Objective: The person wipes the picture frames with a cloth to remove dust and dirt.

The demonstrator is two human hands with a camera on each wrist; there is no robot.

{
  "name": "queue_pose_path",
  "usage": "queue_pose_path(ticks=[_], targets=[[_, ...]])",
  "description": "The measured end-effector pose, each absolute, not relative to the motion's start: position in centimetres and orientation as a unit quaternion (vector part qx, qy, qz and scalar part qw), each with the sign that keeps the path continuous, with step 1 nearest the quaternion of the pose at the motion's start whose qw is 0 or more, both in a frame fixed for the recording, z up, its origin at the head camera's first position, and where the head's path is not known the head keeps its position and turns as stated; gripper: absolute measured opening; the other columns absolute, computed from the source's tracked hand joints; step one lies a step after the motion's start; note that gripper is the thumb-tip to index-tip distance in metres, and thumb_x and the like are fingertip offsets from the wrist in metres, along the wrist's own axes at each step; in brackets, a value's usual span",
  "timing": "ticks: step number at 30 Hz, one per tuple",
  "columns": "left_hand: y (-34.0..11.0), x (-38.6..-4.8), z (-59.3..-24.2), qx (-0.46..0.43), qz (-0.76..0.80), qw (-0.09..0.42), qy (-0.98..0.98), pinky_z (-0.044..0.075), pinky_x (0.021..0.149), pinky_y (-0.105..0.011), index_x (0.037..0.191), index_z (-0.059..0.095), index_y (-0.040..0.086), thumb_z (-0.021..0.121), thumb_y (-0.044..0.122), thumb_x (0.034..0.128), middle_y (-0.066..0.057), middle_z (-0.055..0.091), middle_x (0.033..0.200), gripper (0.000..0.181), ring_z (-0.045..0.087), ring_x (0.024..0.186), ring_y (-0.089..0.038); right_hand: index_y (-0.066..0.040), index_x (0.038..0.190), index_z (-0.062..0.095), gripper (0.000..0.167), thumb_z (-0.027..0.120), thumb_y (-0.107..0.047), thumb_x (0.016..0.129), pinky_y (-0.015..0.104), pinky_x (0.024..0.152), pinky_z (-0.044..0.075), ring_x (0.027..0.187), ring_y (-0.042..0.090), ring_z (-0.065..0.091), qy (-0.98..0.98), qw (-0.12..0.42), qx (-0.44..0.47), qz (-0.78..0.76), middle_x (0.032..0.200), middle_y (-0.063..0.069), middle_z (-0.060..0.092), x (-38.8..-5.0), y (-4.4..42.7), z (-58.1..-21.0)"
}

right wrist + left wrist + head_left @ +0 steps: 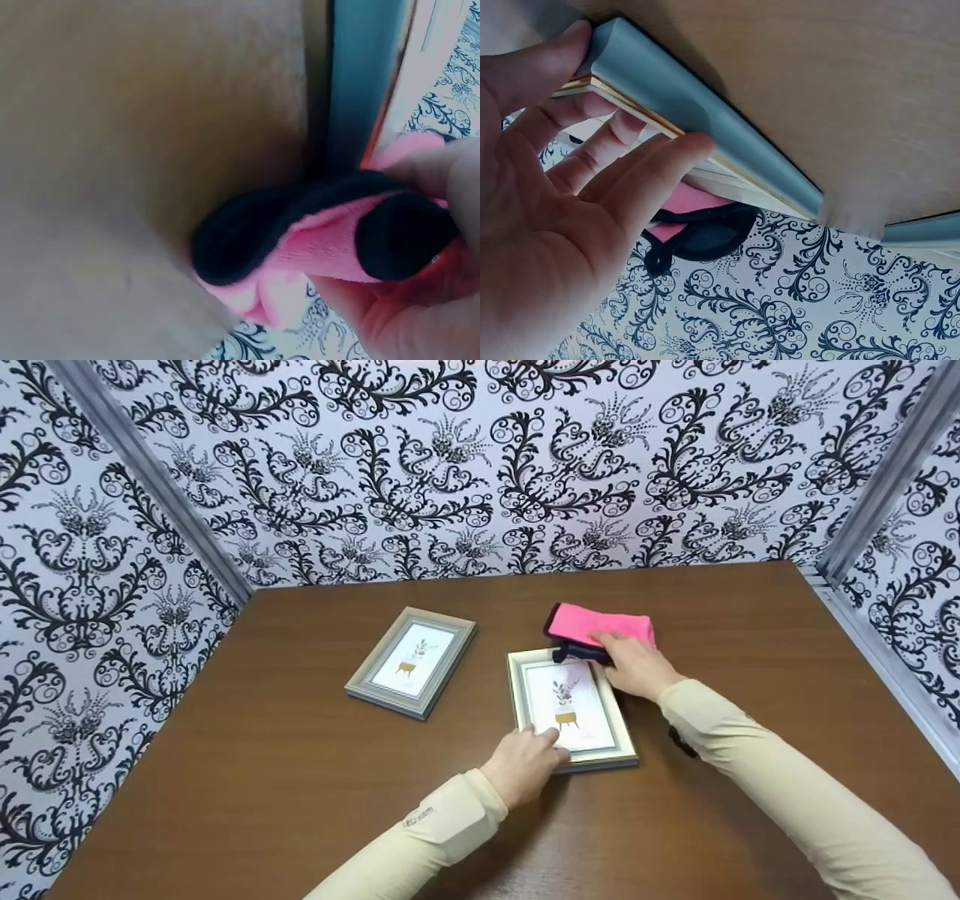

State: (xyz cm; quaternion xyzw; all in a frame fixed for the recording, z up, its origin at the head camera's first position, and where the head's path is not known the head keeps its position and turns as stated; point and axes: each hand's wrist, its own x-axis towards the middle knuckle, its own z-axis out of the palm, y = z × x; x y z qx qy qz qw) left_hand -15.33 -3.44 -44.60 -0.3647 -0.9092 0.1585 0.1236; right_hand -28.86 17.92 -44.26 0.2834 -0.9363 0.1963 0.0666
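Note:
A picture frame with a plant print lies on the table, its far end under a pink cloth with black edging. My right hand grips the cloth at the frame's far right corner; in the right wrist view the folded cloth is bunched between thumb and fingers of that hand. My left hand holds the frame's near left corner. The left wrist view shows the left hand with its thumb and fingers around the grey frame edge.
A second, similar picture frame lies to the left on the brown table. Patterned walls stand behind and at the sides, with metal posts at the corners. A metal rail runs along the table's right edge.

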Motion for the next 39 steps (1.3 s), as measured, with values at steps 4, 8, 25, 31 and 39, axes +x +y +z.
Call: queue_pose_path(ticks=[4, 8, 25, 31, 39], targets=[[-3.6, -15.3, -44.9, -0.371, 0.145, 0.143, -0.906, 0.05, 0.051, -0.024, 0.094, 0.071, 0.029, 0.073, 0.016, 0.0803, 0.003, 0.059, 0.09, 0.019, 0.056, 0.068, -0.015, 0.009, 0.125, 0.054, 0.043, 0.06, -0.007, 0.086, 0.055, 0.082, 0.049, 0.091, 0.043, 0.063, -0.937, 0.068, 0.267, 0.217, 0.103, 0.027, 0.064, -28.5, 17.6, -44.3], [-3.6, -15.3, -44.9, -0.37, 0.141, 0.146, -0.907, 0.05, 0.051, -0.025, 0.094, 0.072, 0.029, 0.072, 0.015, 0.0808, 0.002, 0.059, 0.091, 0.019, 0.057, 0.069, -0.016, 0.004, 0.106, 0.059, 0.024, 0.06, -0.008, 0.085, 0.047, 0.067, 0.049, 0.072, 0.031, 0.059, -0.938, 0.053, 0.262, 0.22, 0.082, 0.015, 0.062, -27.5, 17.3, -44.1], [-3.5, -15.3, -44.9, -0.372, 0.134, 0.166, -0.903, 0.049, 0.051, -0.026, 0.089, 0.074, 0.027, 0.075, 0.014, 0.0754, 0.001, 0.058, 0.086, 0.019, 0.059, 0.067, -0.017, 0.007, 0.12, 0.059, 0.047, 0.067, -0.006, 0.075, 0.033, 0.052, 0.049, 0.056, 0.011, 0.051, -0.922, 0.098, 0.314, 0.207, 0.071, 0.004, 0.06, -17.3, 19.5, -44.9], [-3.4, -15.2, -44.9, -0.378, 0.154, 0.177, -0.896, 0.051, 0.053, -0.026, 0.088, 0.073, 0.026, 0.07, 0.017, 0.0829, 0.0, 0.059, 0.086, 0.011, 0.06, 0.067, -0.018, 0.004, 0.114, 0.061, 0.041, 0.067, -0.003, 0.074, 0.031, 0.052, 0.048, 0.056, 0.011, 0.05, -0.921, 0.105, 0.307, 0.215, 0.072, 0.002, 0.06, -17.3, 19.4, -45.0], [-3.8, -15.2, -45.0, -0.387, 0.144, 0.199, -0.889, 0.052, 0.054, -0.026, 0.088, 0.073, 0.027, 0.07, 0.016, 0.0817, 0.001, 0.06, 0.087, 0.013, 0.061, 0.071, -0.019, 0.004, 0.115, 0.061, 0.039, 0.067, -0.006, 0.078, 0.034, 0.052, 0.048, 0.055, 0.014, 0.05, -0.93, 0.091, 0.297, 0.194, 0.067, 0.004, 0.057, -19.3, 18.9, -45.0]])
